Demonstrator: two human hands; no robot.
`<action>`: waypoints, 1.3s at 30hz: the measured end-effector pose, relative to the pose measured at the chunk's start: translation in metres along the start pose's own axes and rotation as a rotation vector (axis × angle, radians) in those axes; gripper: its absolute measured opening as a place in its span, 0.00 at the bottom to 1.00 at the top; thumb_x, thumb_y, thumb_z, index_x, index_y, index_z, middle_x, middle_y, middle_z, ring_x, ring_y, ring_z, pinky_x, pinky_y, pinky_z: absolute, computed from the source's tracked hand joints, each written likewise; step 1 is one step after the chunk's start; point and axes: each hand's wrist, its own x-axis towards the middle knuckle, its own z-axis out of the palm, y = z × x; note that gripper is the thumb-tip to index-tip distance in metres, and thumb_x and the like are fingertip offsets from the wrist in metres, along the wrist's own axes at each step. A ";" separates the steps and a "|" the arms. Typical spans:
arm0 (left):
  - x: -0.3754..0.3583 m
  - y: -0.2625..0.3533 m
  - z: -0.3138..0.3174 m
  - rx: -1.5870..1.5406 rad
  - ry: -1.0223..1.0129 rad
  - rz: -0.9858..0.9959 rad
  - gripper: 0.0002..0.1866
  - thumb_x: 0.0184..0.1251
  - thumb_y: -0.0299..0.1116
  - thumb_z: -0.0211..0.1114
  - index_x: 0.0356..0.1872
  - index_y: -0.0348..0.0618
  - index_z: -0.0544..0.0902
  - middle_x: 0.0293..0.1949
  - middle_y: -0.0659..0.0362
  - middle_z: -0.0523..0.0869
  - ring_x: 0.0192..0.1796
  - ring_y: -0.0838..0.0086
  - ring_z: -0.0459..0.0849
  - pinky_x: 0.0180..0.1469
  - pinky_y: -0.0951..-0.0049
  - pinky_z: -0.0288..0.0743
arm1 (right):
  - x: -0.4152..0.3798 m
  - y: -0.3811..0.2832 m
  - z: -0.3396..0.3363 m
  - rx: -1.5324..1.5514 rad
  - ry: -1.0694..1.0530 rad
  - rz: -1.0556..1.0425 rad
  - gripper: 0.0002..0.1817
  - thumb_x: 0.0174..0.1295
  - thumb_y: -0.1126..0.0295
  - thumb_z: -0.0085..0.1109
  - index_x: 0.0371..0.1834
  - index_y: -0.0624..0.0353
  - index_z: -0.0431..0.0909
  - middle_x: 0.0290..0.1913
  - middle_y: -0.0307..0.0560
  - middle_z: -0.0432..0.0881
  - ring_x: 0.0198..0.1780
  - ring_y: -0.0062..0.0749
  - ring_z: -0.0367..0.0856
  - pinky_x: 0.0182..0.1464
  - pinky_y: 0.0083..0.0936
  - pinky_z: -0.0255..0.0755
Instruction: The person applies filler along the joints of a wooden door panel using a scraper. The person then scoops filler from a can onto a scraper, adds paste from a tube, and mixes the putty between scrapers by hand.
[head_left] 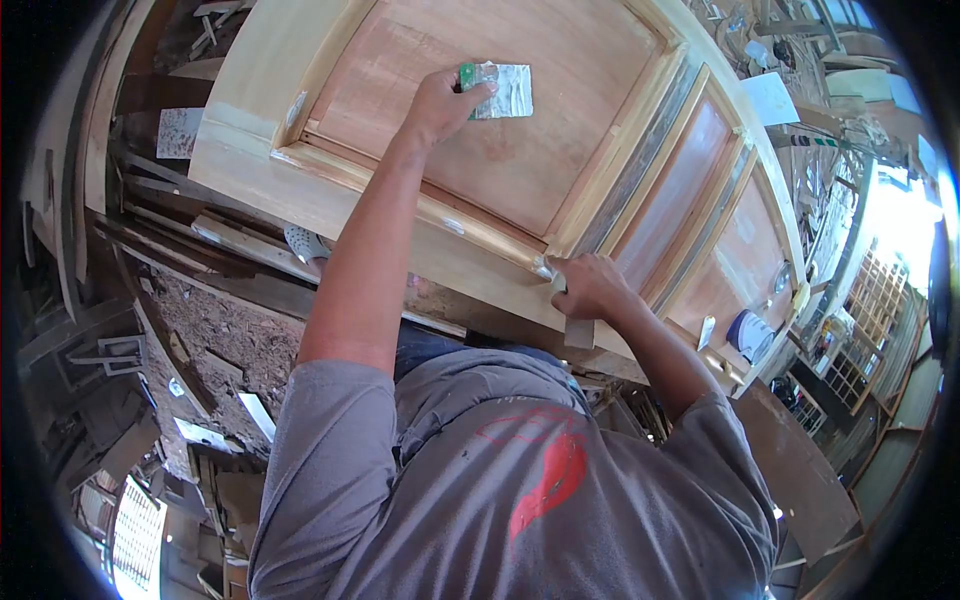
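Observation:
My left hand [442, 108] grips a flat green-edged plate [515, 92] smeared with white putty, over the large upper panel of a wooden door [570, 140]. My right hand [592, 287] is closed, its index finger reaching to the inner corner of the door's frame moulding. At that fingertip there is a dab of white putty [543, 268]. A flat tan piece [579, 332] sticks out below the right hand, its upper part hidden by the fingers. More white putty patches [453, 226] show along the near moulding.
A white and blue tub [750, 336] stands at the door's right end, near a small pale scraper-like piece [706, 332]. Wooden boards [250, 240] lie under the door's near edge. Wood scraps and shavings cover the ground [215, 320] at left. A white sheet [770, 99] lies beyond the door.

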 end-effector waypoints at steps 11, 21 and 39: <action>-0.002 0.005 -0.001 -0.001 -0.016 -0.014 0.19 0.70 0.36 0.73 0.57 0.37 0.88 0.46 0.60 0.92 0.45 0.81 0.87 0.50 0.76 0.82 | -0.003 0.017 -0.008 0.044 0.074 -0.094 0.34 0.46 0.61 0.63 0.63 0.51 0.83 0.42 0.64 0.88 0.47 0.60 0.86 0.54 0.49 0.80; -0.001 0.003 0.001 -0.027 0.021 0.003 0.19 0.68 0.37 0.73 0.55 0.36 0.88 0.44 0.58 0.92 0.44 0.79 0.88 0.47 0.74 0.82 | -0.001 0.022 0.011 -0.046 0.098 -0.133 0.35 0.49 0.60 0.62 0.67 0.43 0.81 0.36 0.60 0.88 0.42 0.59 0.86 0.50 0.51 0.80; 0.003 0.004 0.003 -0.067 0.031 -0.036 0.17 0.69 0.36 0.73 0.53 0.35 0.89 0.43 0.59 0.92 0.43 0.80 0.87 0.46 0.75 0.82 | -0.009 0.031 -0.009 0.110 0.099 -0.139 0.30 0.50 0.58 0.67 0.60 0.50 0.83 0.43 0.59 0.89 0.50 0.58 0.87 0.54 0.50 0.79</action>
